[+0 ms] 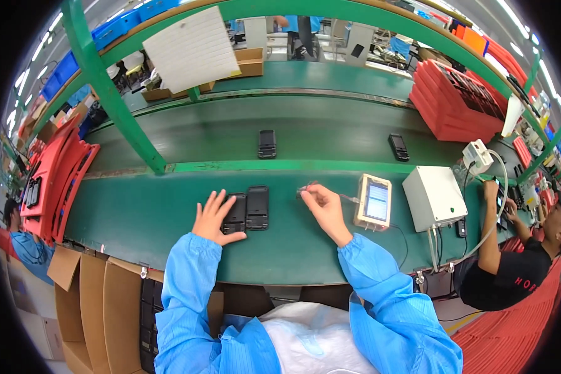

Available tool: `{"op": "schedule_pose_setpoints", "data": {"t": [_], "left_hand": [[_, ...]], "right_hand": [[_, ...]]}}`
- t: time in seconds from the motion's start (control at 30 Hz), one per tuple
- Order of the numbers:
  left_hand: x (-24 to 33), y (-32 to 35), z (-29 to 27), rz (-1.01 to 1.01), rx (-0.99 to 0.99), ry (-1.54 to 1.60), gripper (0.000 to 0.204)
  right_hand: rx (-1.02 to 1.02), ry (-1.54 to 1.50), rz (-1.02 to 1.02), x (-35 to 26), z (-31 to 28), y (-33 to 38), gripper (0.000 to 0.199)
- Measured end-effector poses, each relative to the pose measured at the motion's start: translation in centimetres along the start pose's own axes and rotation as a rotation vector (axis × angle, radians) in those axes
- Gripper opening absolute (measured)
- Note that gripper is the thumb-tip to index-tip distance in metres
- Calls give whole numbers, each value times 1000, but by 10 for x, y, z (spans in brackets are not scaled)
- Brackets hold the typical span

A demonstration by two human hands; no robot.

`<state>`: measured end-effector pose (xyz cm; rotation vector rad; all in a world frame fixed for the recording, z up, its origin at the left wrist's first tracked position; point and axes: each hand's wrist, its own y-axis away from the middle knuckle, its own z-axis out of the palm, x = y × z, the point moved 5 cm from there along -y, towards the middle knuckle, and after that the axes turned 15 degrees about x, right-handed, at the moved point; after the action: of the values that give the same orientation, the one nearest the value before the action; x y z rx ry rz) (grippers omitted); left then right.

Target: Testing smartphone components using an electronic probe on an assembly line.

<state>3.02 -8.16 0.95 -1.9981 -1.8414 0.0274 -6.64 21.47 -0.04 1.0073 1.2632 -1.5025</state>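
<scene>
Two dark handheld devices lie side by side on the green bench (280, 255). My left hand (212, 219) rests at the left device (235, 212), fingers spread and partly covering it; they do not wrap around it. Right beside it lies the second device (257, 207), untouched. Over the bench to the right, my right hand (326, 212) is closed in a pinch on a thin cable (350, 199). Small reddish leads (303, 189) stick out past the fingertips, too fine to make out fully. The cable runs to a cream-coloured tester (374, 202) with a lit screen.
A white box (435, 198) with cables stands right of the tester. Beyond a green rail, two more devices (267, 144) (398, 147) lie on the conveyor belt (330, 124). Red trays (449, 103) are stacked far right, others (59, 181) left. A co-worker (511, 268) sits at right.
</scene>
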Motion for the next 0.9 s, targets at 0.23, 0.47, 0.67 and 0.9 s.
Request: {"op": "schedule_pose_setpoints", "data": {"t": [0.23,0.47,0.67,0.9], "left_hand": [[26,-13,28,72,-34,-62,117],[73,-60,50,283,9,-42,114],[87,-58,59,352,69,-32,99],[87,-58,62,330,61,-21,92]], "right_hand": [[-40,58,-3,1,-3,2,10],[84,111,-4,4,-14,-4,10],[154,96,-50,4,-18,-4,10],[126,95,-67,-1,-16,-5,9]]}}
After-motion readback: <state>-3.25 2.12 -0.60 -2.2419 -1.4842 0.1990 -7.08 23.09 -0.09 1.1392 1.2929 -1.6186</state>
